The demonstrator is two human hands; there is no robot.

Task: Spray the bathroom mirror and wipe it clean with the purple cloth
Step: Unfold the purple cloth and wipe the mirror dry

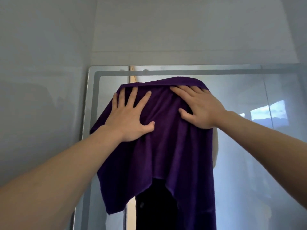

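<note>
Pressing flat with fingers spread, the left hand (128, 121) and the right hand (201, 107) pin the purple cloth (159, 146) against the mirror (249, 146) just under its top edge, in the middle of the frame; most of the cloth hangs loose below them. If either palm eases off, the cloth will likely slide down or fall, since only pressure holds it; the bunched folds may also leave streaks, and the reach up high could make the pressure uneven. No brand, label or writing can be read anywhere; no spray bottle is in view.
</note>
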